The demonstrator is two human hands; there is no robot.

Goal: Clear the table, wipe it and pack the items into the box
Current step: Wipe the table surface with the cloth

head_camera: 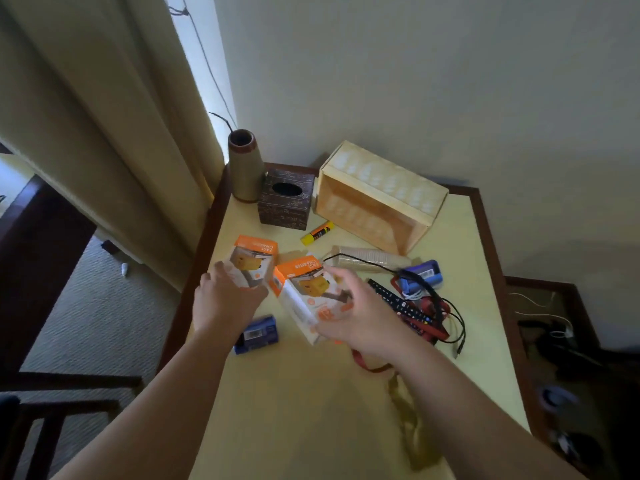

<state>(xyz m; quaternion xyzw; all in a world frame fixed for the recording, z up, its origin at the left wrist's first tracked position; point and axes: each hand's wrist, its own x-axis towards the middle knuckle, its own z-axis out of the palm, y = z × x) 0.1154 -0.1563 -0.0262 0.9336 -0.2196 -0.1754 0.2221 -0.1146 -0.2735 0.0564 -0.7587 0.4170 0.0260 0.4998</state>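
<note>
The left hand (221, 299) is covering the lower part of one charger box (254, 259), and the right hand (353, 320) is hiding the bottom of the second charger box (304, 292). A blue packet (258, 332) is lying partly under the left wrist. The remote control (401, 303) is showing blurred, its buttons too small to read.

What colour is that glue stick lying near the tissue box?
The glue stick is yellow with an orange-and-black label, seen in the head view.

Glossy printed cardboard charger boxes (254, 261) at centre; matt yellow tabletop (311, 393) edged in dark polished wood; pale wooden box (377, 199) upper right; cloth curtain (104, 116) left.
</note>
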